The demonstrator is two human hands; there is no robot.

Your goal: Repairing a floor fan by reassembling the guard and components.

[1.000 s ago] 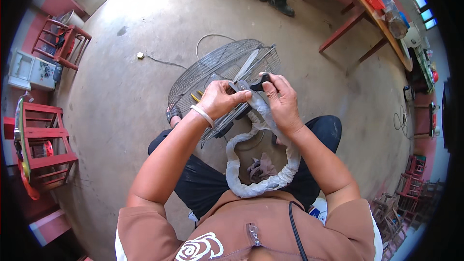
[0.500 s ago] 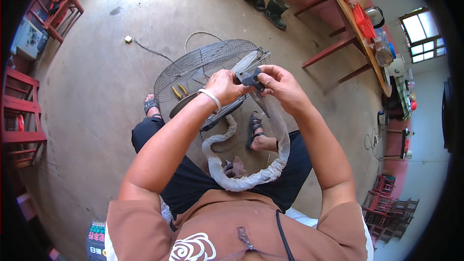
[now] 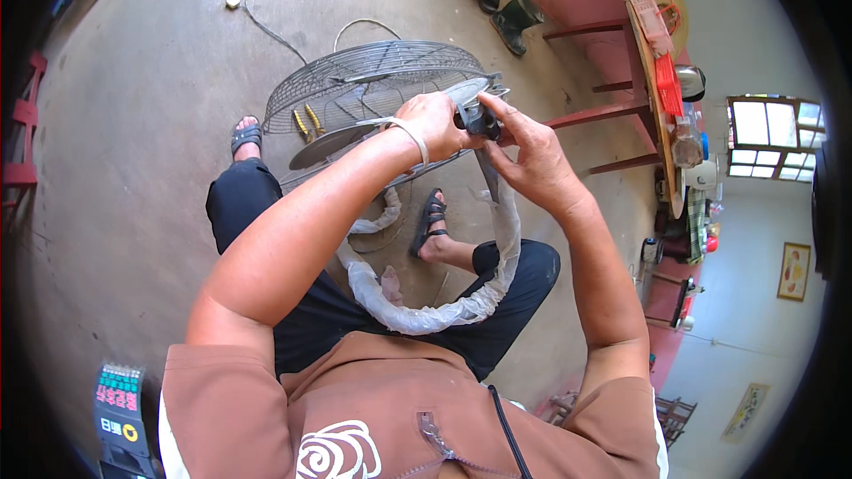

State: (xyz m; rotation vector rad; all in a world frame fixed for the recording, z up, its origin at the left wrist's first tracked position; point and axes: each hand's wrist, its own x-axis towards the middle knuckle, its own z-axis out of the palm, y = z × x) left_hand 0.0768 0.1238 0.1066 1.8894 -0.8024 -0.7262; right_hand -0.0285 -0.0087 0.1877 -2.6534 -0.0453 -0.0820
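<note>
Both my hands meet at a dark knob-like part [image 3: 479, 122] near a flat pale metal blade [image 3: 466, 89], above a round wire fan guard [image 3: 373, 62]. My left hand [image 3: 428, 129] has its fingers closed against the part from the left. My right hand [image 3: 532, 155] pinches it from the right. A long piece [image 3: 504, 231] wrapped in whitish plastic hangs from there and loops over my lap. Two yellow-handled tools [image 3: 312, 120] show through the guard, above a grey disc [image 3: 315, 149].
A wooden table [image 3: 641, 53] loaded with kitchen things stands at right, black boots [image 3: 510, 22] nearby. Red chair parts [image 3: 25, 160] show at far left. A cord [image 3: 271, 31] with a plug lies on the concrete floor [image 3: 151, 177]. A dark box [image 3: 120, 408] is at lower left.
My hands have moved up in the picture, holding the dark part. The knob is more covered by my fingers. The view has shifted, showing more of the right-hand wall.
</note>
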